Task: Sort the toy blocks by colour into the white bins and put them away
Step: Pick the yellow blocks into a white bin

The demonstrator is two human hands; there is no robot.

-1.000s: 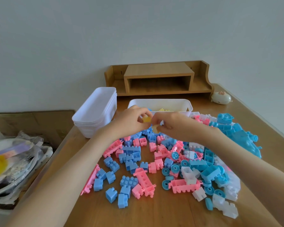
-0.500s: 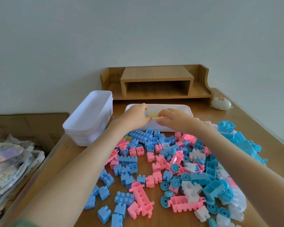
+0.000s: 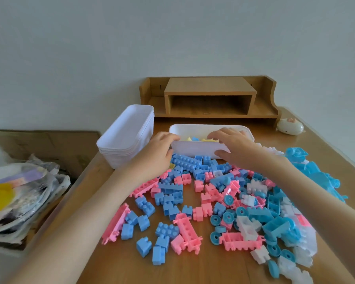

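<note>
A white bin (image 3: 195, 149) stands at the back of the wooden table with yellow blocks (image 3: 190, 138) inside. My left hand (image 3: 159, 153) lies at the bin's left end, its fingertips touching the rim. My right hand (image 3: 235, 145) hovers over the bin's near rim with fingers spread and the thumb against the front wall. Neither hand holds a block. In front of the bin lies a loose pile of blue blocks (image 3: 166, 229), pink blocks (image 3: 198, 214), white blocks (image 3: 247, 226) and teal wheels (image 3: 215, 220).
A stack of empty white bins (image 3: 127, 136) stands left of the open bin. A wooden desk shelf (image 3: 210, 91) and a small cream gadget (image 3: 290, 127) are at the back. Left of the table lie a cardboard box (image 3: 49, 144) and plastic bags (image 3: 19, 191).
Both hands pinched a yellow block above the pile, carried it to the bin, and now lie spread over the bin holding nothing. The camera has tilted down and closer.
</note>
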